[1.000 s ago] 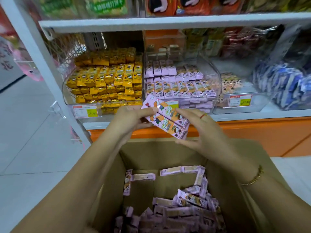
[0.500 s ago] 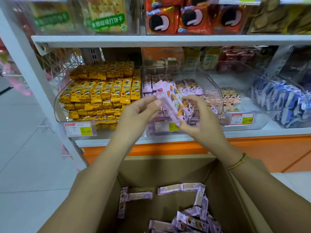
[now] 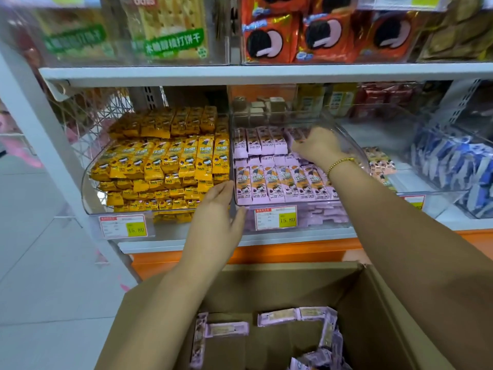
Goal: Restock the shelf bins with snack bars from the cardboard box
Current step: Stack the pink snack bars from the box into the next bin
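The pink snack bars [image 3: 296,134] are going into the back row of the clear bin [image 3: 350,142], toward its right wall. Their long axes are running front to back, like the rows around them. The right hand [image 3: 317,148] is curling over them, far nearer than the left hand [image 3: 216,217], which is pressing straight-fingered against the bin's front left corner. The cardboard box [image 3: 373,303] is waiting below, well apart. Half a second ago both hands were holding the stack together before the bin; now they are parting.
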{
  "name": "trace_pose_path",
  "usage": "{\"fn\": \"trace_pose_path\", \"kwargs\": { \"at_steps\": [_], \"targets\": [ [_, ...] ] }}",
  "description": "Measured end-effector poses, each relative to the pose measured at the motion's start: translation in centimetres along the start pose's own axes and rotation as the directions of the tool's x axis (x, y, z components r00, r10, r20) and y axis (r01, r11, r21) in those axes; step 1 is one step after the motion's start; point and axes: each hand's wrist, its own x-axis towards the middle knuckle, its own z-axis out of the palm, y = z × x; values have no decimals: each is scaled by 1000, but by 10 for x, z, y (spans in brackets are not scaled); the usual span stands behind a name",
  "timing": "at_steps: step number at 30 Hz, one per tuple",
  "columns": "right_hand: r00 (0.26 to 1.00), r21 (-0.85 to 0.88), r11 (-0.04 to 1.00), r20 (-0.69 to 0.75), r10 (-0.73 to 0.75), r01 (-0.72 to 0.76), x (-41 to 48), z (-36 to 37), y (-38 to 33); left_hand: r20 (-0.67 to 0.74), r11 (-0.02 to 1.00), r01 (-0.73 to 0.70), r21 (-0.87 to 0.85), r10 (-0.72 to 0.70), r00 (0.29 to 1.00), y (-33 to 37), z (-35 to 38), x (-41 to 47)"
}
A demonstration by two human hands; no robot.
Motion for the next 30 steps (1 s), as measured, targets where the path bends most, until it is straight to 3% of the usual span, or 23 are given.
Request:
{"fn": "trace_pose_path", "kwargs": {
  "at_steps": [6,9,11,14,18,21,26,30],
  "targets": [
    [999,149,989,31,-29,24,10,14,4,38,999,25,-27,-24,999,-3,-1,-3],
    [997,112,991,14,-74,72,-6,9,10,53,999,25,-33,-23,998,-2,-4,-9],
    [986,92,984,-75,-147,153,-26,2,11,17,997,-4,-82,6,1000,-4,-7,-15],
    [941,209,918,-120,-317,336,-80,-8,16,21,991,29,-130,-26,999,-7,-14,-32],
    [849,256,830,59,-524,495,-165,-3,29,178,995,101,-4,-99,979,-21,-15,-62],
    [789,253,825,252,-561,505,-198,39,48,256,985,145,91,-164,953,-42,-15,-87],
    [696,174,918,607,-384,355,-223,141,88,353,928,278,249,-354,866,-80,-24,-126],
    [611,94,959,753,-245,269,-243,209,112,425,861,345,375,-490,762,-99,-28,-156]
  ]
}}
